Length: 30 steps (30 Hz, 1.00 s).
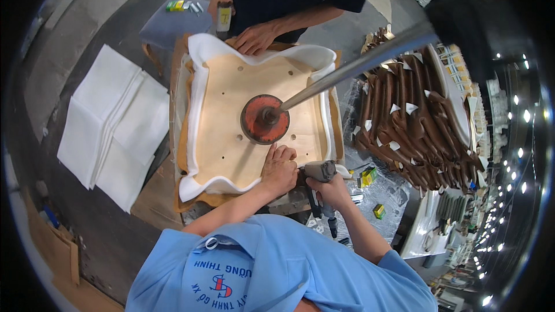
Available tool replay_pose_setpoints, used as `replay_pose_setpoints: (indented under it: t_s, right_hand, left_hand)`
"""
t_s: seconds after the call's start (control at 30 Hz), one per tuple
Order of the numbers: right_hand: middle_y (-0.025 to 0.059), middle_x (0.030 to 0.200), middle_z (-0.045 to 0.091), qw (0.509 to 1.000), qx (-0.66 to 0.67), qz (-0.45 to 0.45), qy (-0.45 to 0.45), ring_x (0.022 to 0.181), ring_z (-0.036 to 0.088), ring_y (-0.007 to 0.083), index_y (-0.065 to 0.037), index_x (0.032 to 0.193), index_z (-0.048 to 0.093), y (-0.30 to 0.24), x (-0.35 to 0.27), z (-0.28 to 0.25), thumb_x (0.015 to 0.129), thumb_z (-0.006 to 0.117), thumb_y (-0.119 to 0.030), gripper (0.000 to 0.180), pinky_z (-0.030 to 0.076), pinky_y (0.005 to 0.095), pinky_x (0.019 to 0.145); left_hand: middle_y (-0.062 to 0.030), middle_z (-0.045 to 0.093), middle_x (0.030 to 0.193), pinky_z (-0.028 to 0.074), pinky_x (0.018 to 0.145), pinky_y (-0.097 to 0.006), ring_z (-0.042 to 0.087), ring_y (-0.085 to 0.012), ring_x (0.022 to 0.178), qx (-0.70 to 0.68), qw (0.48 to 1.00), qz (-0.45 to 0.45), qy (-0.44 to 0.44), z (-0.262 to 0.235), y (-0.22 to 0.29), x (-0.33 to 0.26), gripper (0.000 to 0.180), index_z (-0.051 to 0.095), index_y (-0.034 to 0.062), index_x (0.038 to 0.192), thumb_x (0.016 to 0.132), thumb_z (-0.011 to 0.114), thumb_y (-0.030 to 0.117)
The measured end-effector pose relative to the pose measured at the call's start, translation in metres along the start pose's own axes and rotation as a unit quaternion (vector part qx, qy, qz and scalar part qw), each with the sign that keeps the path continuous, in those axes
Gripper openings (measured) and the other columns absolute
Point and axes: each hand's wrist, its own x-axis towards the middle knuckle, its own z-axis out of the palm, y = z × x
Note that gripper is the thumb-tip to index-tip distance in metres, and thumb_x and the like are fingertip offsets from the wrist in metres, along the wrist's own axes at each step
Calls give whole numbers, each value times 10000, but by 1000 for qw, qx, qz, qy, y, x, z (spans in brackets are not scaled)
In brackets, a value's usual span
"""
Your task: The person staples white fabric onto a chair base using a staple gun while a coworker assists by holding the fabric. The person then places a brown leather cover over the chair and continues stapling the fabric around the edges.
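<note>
Apparently edge-fastening: right grip clasps staple gun; left grip, pinch unclear, at near edge of wooden panel beneath red disc. Next move calls for white padding held taut.

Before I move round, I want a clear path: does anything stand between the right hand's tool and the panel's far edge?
Yes: the red disc over the panel, with its metal pole. The left hand lies beside the tool, and a co-worker's hand rests at the far edge.
</note>
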Motion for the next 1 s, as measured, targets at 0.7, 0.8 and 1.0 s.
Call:
replay_pose_setpoints:
  t_s: [0.7,0.8,1.0]
  right_hand:
    - [150,1149,828,986,96,-122,65,1085,790,290,-16,1268,758,52,-39,60,894,915,-168,433,607,419,963]
    - [167,1187,826,984,68,-147,73,1136,791,327,-28,1301,752,50,-40,63,888,912,-167,465,604,431,991]
    - [148,1233,825,985,36,-126,113,1149,778,266,-27,1334,759,38,-45,70,865,904,-150,505,592,417,1040]
  left_hand:
    - [-187,691,1131,500,1002,-525,643,-429,1133,125,987,-75,-62,-139,3,-148,349,725,47,1215,913,829,188]
    - [-172,688,1039,519,915,-526,663,-410,1033,120,992,-17,-21,-127,-24,-144,190,733,46,1087,917,788,109]
    - [-143,696,948,554,818,-521,698,-387,913,130,985,96,-64,-135,-51,-127,110,736,54,968,911,796,127]
